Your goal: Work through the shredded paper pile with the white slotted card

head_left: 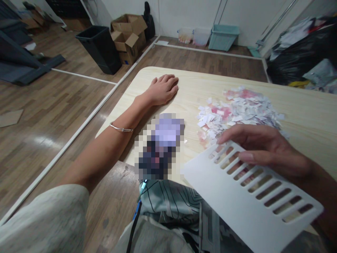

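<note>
My left hand [164, 89] lies palm down near the table's far left corner, fingers stretched out and holding nothing. A silver bangle [121, 128] circles that wrist. My right hand [286, 154] grips a white slotted panel [237, 203], thumb on top at the row of slots. The panel is tilted over the table's near edge, and its solid part points toward me. Beyond it spreads a heap of small paper scraps [252, 109], mostly white with pink patches. Between my hands, a pixelated object [167, 135] lies on the light wooden table [195, 79]; its details are hidden.
A grey container [207, 225] sits below the table edge by my lap. Past the table stand a black bin [101, 51], cardboard boxes [129, 31] and a teal tub [223, 37]. Black plastic bags [297, 56] lie at the right.
</note>
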Tool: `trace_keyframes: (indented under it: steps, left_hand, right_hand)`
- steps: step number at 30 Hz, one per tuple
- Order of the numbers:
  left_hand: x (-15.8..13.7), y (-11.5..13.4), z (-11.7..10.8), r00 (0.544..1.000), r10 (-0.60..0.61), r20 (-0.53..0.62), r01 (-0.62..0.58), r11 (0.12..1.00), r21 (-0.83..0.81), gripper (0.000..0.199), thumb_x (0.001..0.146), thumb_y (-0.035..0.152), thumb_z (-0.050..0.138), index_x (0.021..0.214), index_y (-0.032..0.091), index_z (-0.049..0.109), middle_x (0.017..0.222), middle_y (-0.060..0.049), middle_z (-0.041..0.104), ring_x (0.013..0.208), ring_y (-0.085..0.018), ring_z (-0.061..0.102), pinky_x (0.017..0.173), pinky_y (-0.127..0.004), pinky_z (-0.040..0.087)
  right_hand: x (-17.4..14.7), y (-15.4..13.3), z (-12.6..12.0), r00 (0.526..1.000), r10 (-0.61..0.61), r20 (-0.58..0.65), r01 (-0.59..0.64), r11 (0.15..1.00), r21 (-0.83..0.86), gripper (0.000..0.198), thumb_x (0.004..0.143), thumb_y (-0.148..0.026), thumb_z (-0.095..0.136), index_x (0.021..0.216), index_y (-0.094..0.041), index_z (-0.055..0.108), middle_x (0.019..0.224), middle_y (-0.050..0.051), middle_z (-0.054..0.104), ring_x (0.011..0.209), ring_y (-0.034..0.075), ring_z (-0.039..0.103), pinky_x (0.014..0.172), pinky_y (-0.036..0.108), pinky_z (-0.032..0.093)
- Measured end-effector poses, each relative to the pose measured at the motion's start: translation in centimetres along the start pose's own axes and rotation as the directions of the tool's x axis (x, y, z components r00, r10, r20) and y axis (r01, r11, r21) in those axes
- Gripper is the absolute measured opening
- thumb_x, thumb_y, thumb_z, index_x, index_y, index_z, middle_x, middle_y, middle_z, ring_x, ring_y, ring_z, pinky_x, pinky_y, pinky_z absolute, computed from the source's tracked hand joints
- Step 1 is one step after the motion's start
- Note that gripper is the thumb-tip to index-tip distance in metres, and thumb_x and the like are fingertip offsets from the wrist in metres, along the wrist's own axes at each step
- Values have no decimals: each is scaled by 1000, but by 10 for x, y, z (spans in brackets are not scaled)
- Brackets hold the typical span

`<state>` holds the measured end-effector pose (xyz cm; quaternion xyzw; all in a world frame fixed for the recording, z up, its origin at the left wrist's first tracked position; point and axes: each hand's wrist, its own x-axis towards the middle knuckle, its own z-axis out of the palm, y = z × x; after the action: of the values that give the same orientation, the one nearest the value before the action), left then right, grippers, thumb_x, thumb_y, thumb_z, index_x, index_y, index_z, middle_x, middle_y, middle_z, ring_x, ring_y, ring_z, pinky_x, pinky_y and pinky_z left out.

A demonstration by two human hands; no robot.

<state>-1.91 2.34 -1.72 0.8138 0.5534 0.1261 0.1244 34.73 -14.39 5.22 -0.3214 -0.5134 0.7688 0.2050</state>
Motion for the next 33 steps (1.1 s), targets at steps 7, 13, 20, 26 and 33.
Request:
trace_keyframes:
  steps: [7,13,20,26,33]
  left_hand:
    - [-5,7,-2,999,-24,38,23,999,27,76,129,52,40,199,26,56,212,-18,46,196,-47,40,164,-69,25]
    - [-4,2,1,1000,5,7,-5,1000,7,74,129,53,41,196,27,59,210,-18,50,194,-47,42,163,-71,27]
    - [-4,-1,3,1000,5,14,-5,1000,8,74,129,52,42,197,27,58,211,-17,49,195,-47,41,163,-70,28]
    - [-3,-2,5,1000,5,7,-5,1000,11,73,129,53,43,196,28,59,210,-17,49,195,-46,41,163,-69,27]
    - [-5,2,3,1000,-13,9,12,1000,12,74,129,53,43,195,24,60,210,-19,49,195,-46,42,163,-70,28]
  right_hand:
    - [0,9,-10,933,-95,-348,100,995,-3,33,87,-25,112,119,-33,103,84,2,91,56,19,83,47,20,62]
    - [-1,15,-16,940,-69,-334,49,997,-68,40,88,-32,112,127,-31,104,79,3,89,56,19,81,48,20,61]
    - [2,-1,-21,965,40,-261,-78,987,-137,35,82,-25,108,116,-29,105,66,0,78,45,14,66,41,18,49]
    - [0,-16,-28,967,109,-230,-169,951,-258,32,76,-29,107,109,-27,106,58,0,71,42,13,60,40,19,43]
    - [-7,-3,-47,916,28,-399,-95,984,-149,39,75,-31,110,114,-27,106,67,5,82,44,18,68,38,21,50]
